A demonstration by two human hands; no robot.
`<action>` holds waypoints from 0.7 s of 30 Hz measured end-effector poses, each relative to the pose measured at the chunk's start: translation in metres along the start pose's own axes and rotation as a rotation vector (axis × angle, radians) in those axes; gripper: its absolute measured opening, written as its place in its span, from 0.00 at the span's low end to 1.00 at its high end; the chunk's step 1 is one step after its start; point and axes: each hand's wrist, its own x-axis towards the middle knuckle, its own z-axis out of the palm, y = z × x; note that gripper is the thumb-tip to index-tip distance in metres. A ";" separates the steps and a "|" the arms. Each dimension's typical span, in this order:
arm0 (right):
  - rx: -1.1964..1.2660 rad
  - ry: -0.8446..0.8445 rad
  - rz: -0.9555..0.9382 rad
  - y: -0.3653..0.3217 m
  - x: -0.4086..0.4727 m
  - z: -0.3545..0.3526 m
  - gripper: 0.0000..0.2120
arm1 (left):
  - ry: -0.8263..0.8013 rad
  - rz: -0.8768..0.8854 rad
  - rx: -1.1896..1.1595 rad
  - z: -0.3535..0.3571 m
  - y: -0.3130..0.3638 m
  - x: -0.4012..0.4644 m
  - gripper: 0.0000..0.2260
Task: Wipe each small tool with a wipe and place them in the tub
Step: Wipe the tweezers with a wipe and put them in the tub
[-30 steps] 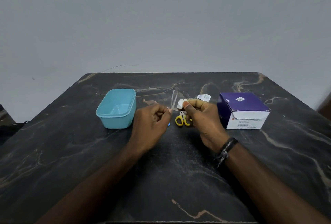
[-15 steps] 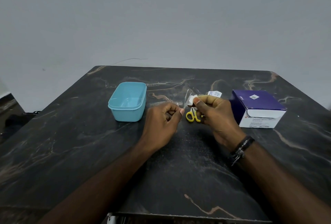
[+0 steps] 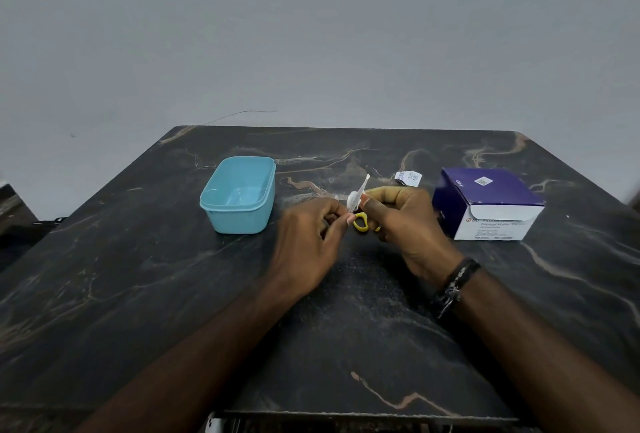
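My left hand point(image 3: 308, 242) pinches the lower end of a small clear, thin tool point(image 3: 360, 191) that points up and away. My right hand point(image 3: 405, 221) holds a white wipe point(image 3: 354, 197) pinched against the tool's middle. Under and between my hands, yellow-handled scissors point(image 3: 362, 223) lie on the table, mostly hidden. The light blue tub point(image 3: 239, 195) stands open to the left of my hands, about a hand's width away; I see nothing clearly inside it.
A purple and white box of alcohol swabs point(image 3: 488, 204) stands right of my right hand. A torn swab wrapper point(image 3: 408, 178) lies behind my hands. All rest on a dark marbled table point(image 3: 138, 294) against a grey wall.
The view has shifted, so everything sits further right in frame. My hands stay together over the scissors; the wipe now sits around the tool's middle with the tip showing above it.
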 end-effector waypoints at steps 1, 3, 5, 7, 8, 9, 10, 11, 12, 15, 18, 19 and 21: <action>-0.004 -0.018 -0.001 0.000 0.000 -0.001 0.07 | 0.003 0.005 -0.005 0.000 0.000 0.000 0.02; -0.006 -0.058 -0.007 -0.002 -0.001 -0.002 0.07 | 0.007 0.011 -0.030 -0.002 -0.001 0.000 0.01; -0.007 -0.080 -0.023 -0.003 -0.002 -0.002 0.07 | 0.013 0.003 -0.057 -0.002 -0.001 0.000 0.01; 0.000 -0.066 -0.052 -0.004 -0.003 -0.001 0.08 | 0.010 -0.024 -0.083 -0.001 -0.001 0.001 0.02; -0.002 -0.052 -0.071 -0.003 -0.002 -0.001 0.09 | 0.000 -0.045 -0.101 -0.001 -0.001 0.001 0.04; -0.009 -0.040 -0.090 -0.003 -0.002 -0.001 0.09 | -0.015 -0.067 -0.121 -0.001 0.000 0.001 0.05; -0.016 -0.032 -0.107 -0.003 -0.002 -0.002 0.10 | -0.032 -0.087 -0.139 0.000 0.000 0.000 0.05; -0.017 -0.031 -0.118 -0.003 -0.002 -0.002 0.11 | -0.047 -0.104 -0.152 0.000 0.001 0.000 0.05; -0.017 -0.032 -0.123 -0.003 -0.001 -0.003 0.12 | -0.058 -0.116 -0.160 -0.001 0.001 -0.001 0.05; -0.021 -0.025 -0.115 -0.003 -0.001 -0.002 0.12 | -0.079 -0.162 -0.198 -0.002 0.003 -0.001 0.03; 0.033 0.060 -0.112 -0.004 0.001 -0.004 0.10 | -0.101 -0.191 -0.234 -0.003 0.005 -0.001 0.04; 0.060 0.087 -0.116 -0.005 0.002 -0.006 0.09 | -0.111 -0.187 -0.232 -0.003 0.005 -0.001 0.04; 0.085 0.105 -0.127 -0.007 0.002 -0.009 0.07 | -0.129 -0.178 -0.222 -0.003 0.006 -0.002 0.04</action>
